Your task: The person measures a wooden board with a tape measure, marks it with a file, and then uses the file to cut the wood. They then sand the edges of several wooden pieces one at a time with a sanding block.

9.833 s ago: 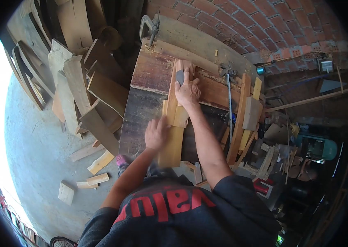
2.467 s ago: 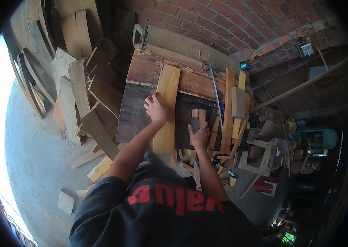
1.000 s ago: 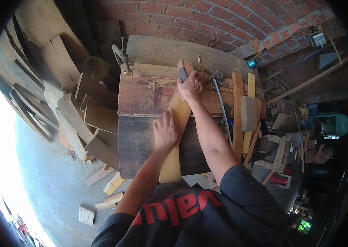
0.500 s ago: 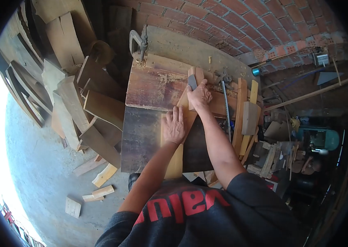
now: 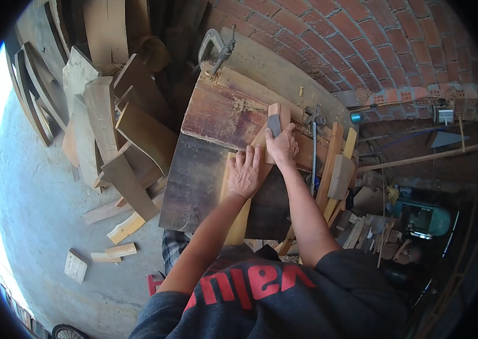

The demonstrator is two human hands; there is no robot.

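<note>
My left hand [image 5: 244, 171] lies with its fingers stretched out on a light wooden board [image 5: 239, 221] that runs across the dark worktable [image 5: 191, 178]. To its right, my right hand [image 5: 282, 147] is closed round the near part of a wooden block [image 5: 285, 114] with a grey piece [image 5: 274, 125] against its side. A second strip of wood slants beneath my hands and crosses the light board. The reddish plank [image 5: 222, 110] lies flat just beyond my left hand.
A clamp [image 5: 225, 52] stands at the table's far left corner. A metal ruler [image 5: 314, 155] and long wood strips [image 5: 330, 169] lie on the right. Curved offcuts [image 5: 101, 107] are piled at the left, with small pieces [image 5: 121, 251] on the floor. A brick wall [image 5: 363, 45] rises behind.
The camera view has turned and shifted, so the table appears tilted. Both hands keep nearly the same places on the wood, with my right hand still on the block.
</note>
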